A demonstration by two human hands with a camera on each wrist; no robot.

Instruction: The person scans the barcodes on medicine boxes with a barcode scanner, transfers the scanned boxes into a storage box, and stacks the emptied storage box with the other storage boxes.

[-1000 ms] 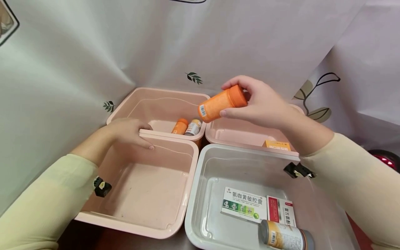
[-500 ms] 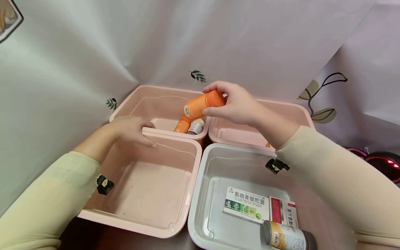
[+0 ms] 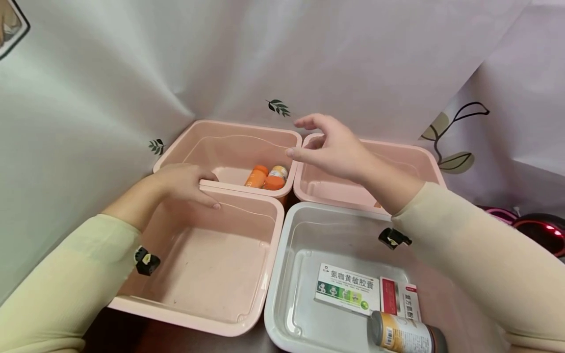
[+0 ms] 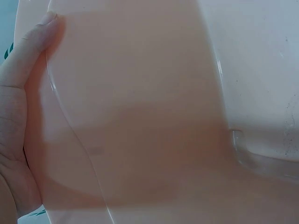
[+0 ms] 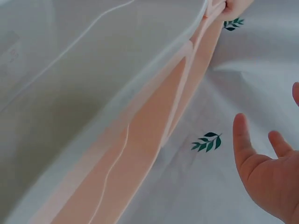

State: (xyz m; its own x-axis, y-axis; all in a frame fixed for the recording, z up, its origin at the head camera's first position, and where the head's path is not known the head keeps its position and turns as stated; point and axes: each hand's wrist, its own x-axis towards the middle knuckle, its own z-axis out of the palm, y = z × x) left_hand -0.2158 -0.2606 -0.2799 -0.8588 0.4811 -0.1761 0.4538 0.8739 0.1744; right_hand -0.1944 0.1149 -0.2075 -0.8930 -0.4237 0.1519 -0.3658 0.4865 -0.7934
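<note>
Runs pale pink over the near left bin (image 3: pixel 212 269), far left bin (image 3: pixel 207 152) and far right bin (image 3: pixel 406 162); turns whitish grey on the near right bin (image 3: pixel 335 230). Glows orange with pale lettering on one bottle (image 3: pixel 256 177), redder orange on the cap (image 3: pixel 274 183) beside it. Puts black characters above a green band on the white box (image 3: pixel 346 287), red and white on the smaller box (image 3: pixel 400 296), grey ends around yellow and white on the larger bottle (image 3: pixel 408 334). Shows plain cream on the sleeves (image 3: pixel 66 279), dark green sprigs (image 3: pixel 279 107) on the pale grey backdrop (image 3: pixel 220 59).
</note>
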